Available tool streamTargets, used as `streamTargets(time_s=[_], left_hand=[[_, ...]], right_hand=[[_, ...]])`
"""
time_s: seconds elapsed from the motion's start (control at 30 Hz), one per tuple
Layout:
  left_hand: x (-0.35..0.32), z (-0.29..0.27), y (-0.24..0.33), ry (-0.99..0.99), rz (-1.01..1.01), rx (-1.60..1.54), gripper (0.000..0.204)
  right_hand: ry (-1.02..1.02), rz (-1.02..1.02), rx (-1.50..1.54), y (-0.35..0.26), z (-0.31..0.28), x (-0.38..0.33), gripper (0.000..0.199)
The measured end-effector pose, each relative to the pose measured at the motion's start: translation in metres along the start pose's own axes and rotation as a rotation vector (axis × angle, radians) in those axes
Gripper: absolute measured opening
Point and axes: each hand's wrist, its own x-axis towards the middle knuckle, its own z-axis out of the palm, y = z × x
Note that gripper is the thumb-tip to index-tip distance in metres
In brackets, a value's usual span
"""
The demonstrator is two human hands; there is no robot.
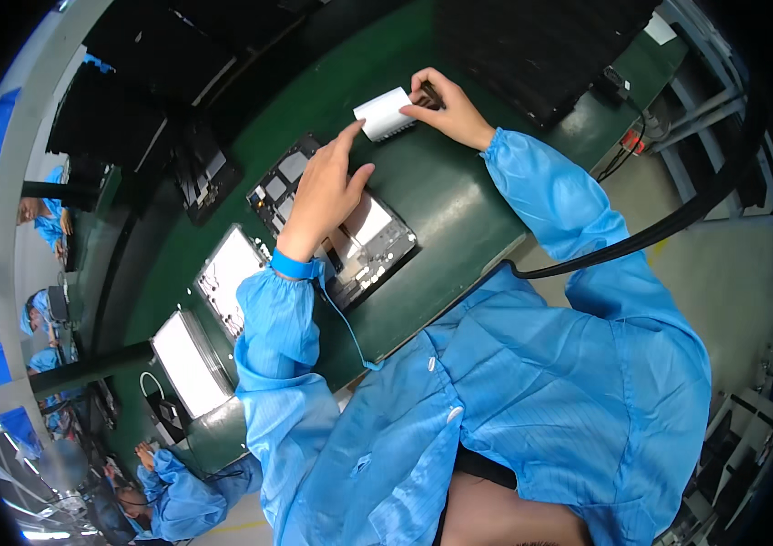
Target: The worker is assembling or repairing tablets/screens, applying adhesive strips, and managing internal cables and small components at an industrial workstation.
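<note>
So I'm standing here, and closest to the near edge of the green worktop (450, 173) there's an opened-up black device (386, 246), innards showing. The left hand (323, 196) hangs over it, blue strap (294, 265) on the wrist. Its index finger is stretched out and thumb spread wide, not gripping anything I can see; the index tip is right at the corner of a curled white sheet (383, 115), touching as far as I can tell. Can't make out its other fingers.

The sheet sits past the device, further from the near edge. The right hand (450, 114) has the sheet's right end pinched, thumb against it and index curled round, with something dark (437, 96) tucked in the fingers, too murky to name.

My guess: the step in hand is handling or separating that sheet, and the next move calls for a light pinch and a steady corner.

Beyond, toward the far edge, big black stuff (532, 45) takes up space.
</note>
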Motion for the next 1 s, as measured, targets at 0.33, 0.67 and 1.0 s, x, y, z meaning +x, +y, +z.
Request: streamTargets(time_s=[0.33, 0.67, 1.0], left_hand=[[0.052, 0.034, 0.010, 0.270, -0.173, -0.340, 0.041], [0.046, 0.045, 0.009, 0.239, -0.315, -0.057, 0.031], [0.052, 0.050, 0.004, 0.154, -0.016, 0.183, 0.038]], right_hand=[[-0.126, 0.335, 0.385, 0.014, -0.011, 0.020, 0.030], [-0.070, 0.165, -0.003, 0.010, -0.019, 0.009, 0.021], [-0.106, 0.246, 0.207, 0.013, -0.038, 0.003, 0.027]])
